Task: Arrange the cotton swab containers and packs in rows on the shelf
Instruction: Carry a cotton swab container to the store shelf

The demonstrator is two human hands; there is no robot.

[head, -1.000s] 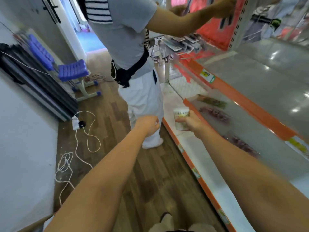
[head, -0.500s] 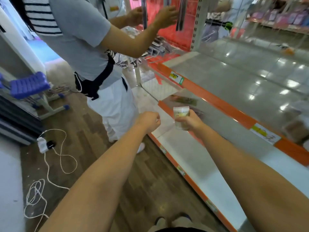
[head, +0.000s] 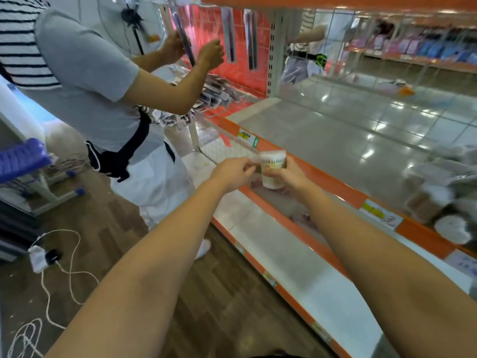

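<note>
Head view, the only one we have. The right hand has its grip curled round a small cotton swab container, upright, lid on top, held out in the air over the orange front edge of the shelf. The container is not on the shelf yet; it hangs just short of the edge. The left hand sits right beside it at nine o'clock, fingertips pinched on something thin and clear at the container's lid. Whether that is a wrapper or a tab, I cannot tell. My read: the right hand steadies the tub while the left fusses with its top before it goes down.

Now the room. At one to two o'clock from the container the shelf runs wide and glossy with plenty of bare surface. At three o'clock, blurred, a cluster of pale containers and packs already sits near the front, so rows would likely grow from there. The orange lip, with its price tags, is the thing to lift over. A lower shelf juts out beneath the arms at six o'clock. At ten o'clock another person stands near, hands up at hanging goods, so room on the left is tight; the open way in is forward and right.
</note>
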